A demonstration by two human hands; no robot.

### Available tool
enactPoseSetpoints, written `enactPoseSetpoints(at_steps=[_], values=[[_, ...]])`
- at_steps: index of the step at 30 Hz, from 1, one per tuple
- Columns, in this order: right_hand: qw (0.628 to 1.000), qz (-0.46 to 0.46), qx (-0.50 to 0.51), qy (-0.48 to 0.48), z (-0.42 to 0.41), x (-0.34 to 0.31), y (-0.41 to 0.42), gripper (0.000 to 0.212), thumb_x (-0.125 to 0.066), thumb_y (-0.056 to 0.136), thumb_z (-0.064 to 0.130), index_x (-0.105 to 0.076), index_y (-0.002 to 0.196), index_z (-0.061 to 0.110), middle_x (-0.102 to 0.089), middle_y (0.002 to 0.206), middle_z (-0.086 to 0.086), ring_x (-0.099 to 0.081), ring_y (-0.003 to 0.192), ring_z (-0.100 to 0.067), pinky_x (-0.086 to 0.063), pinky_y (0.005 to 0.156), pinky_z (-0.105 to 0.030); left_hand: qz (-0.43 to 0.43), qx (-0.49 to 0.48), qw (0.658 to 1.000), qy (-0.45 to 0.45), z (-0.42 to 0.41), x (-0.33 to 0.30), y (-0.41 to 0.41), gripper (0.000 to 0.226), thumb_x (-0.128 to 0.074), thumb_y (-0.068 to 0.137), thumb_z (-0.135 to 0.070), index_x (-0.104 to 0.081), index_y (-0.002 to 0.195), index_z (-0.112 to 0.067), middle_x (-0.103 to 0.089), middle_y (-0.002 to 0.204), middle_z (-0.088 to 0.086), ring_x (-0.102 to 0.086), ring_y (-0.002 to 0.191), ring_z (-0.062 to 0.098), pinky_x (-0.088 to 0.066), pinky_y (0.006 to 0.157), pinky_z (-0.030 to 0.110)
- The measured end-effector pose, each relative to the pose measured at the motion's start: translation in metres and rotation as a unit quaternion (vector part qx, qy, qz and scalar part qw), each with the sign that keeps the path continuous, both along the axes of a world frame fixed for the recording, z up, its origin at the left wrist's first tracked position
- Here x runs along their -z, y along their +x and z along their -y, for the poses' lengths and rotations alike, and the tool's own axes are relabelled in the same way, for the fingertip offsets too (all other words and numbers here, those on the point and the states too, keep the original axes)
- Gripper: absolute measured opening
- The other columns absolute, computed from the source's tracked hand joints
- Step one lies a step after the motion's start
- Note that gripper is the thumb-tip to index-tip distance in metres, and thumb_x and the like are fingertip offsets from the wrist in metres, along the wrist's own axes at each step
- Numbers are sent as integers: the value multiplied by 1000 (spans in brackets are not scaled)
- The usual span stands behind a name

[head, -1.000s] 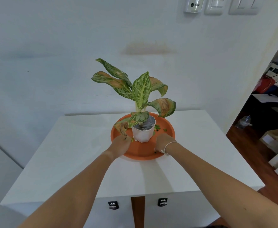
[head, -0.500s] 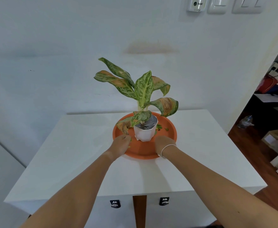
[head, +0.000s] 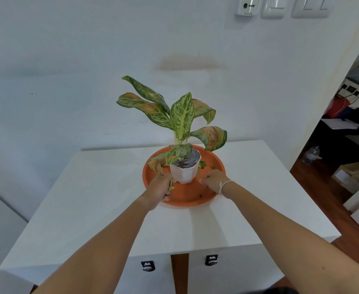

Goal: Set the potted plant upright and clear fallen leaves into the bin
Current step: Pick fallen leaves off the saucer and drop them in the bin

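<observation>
L hand (head: 160,188) pinches leaf bits (head: 171,186); R hand (head: 213,180) curled, grip unclear. One pot (head: 185,170) upright on one saucer (head: 187,198), mid white cabinet (head: 89,209); wall behind.

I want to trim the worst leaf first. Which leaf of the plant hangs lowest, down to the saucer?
The browned leaf at the pot's left side. It droops over the orange saucer just above the left hand; the others stand higher.

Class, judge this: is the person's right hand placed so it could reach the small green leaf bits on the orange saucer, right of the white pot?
Probably yes. The right hand sits over the orange saucer, with the green leaf bits just beyond its knuckles and nothing between them.
</observation>
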State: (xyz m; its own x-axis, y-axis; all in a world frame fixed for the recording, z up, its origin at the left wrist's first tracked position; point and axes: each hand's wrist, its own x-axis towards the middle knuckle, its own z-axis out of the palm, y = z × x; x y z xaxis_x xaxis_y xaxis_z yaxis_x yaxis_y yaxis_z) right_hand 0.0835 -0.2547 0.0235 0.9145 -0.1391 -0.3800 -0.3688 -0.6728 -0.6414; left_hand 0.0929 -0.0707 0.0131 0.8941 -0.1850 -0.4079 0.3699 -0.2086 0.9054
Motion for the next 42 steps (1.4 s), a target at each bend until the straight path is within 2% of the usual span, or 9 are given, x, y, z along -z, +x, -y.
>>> enactPoseSetpoints(at_steps=[5,12,16,21,30,33,35,37,42], values=[[997,4,37,64,9,-3,-9,35,-58,90,18,-50,57,11,-49,61,-4,-38,49,-14,-27,47,-22,-18,7,1000,-24,16,6,2,15,-37,83,-15,-39,68,-15,-33,61,1,-27,47,11,-22,42,20],[989,-3,-79,-122,-9,-18,-18,16,-54,91,11,-57,76,8,-52,71,-4,-48,81,-21,-38,60,-20,-35,0,997,-63,22,6,6,19,-34,84,-10,-37,66,-17,-32,60,-1,-29,42,8,-20,42,20],[978,10,-84,-189,-20,-11,-19,11,-49,91,9,-58,84,11,-43,63,1,-49,81,-23,-38,70,-27,-37,1,997,-66,19,9,7,18,-34,84,-11,-37,67,-16,-32,60,0,-30,40,7,-21,40,18],[965,31,-73,-249,-30,-1,-17,26,-44,94,8,-63,111,3,-67,112,-14,-63,105,-31,-44,74,-30,-40,5,997,-71,17,11,7,17,-35,81,-8,-36,66,-15,-30,59,1,-29,39,9,-22,38,18],[952,31,-76,-293,-34,8,-16,27,-44,92,3,-64,110,2,-68,115,-14,-64,107,-32,-50,81,-34,-44,16,997,-68,16,11,7,15,-35,79,-8,-39,67,-14,-31,59,1,-29,42,10,-23,39,19],[963,23,-57,-263,-31,7,-17,26,-43,92,5,-65,106,3,-68,106,-13,-64,100,-31,-49,79,-32,-53,22,996,-73,17,9,6,13,-37,80,-9,-39,67,-14,-33,60,2,-29,44,11,-23,41,20],[978,12,-22,-206,-26,6,-15,20,-45,91,9,-64,84,6,-60,80,-9,-60,81,-27,-46,71,-31,-54,27,995,-81,18,8,5,14,-37,79,-9,-38,67,-14,-32,59,1,-29,45,11,-23,41,20],[993,20,32,-114,-20,6,-12,31,-50,88,12,-46,58,12,-44,61,-3,-46,59,-19,-38,58,-26,-57,31,994,-93,22,6,4,15,-37,80,-7,-37,67,-14,-32,58,0,-29,45,11,-23,41,20],[961,63,194,187,10,3,-30,42,-61,82,8,-33,52,14,-31,54,-3,-28,40,-11,-23,35,-17,-76,44,988,-124,40,6,-1,24,-37,85,-13,-38,61,-16,-33,51,-5,-29,39,8,-21,37,18]])
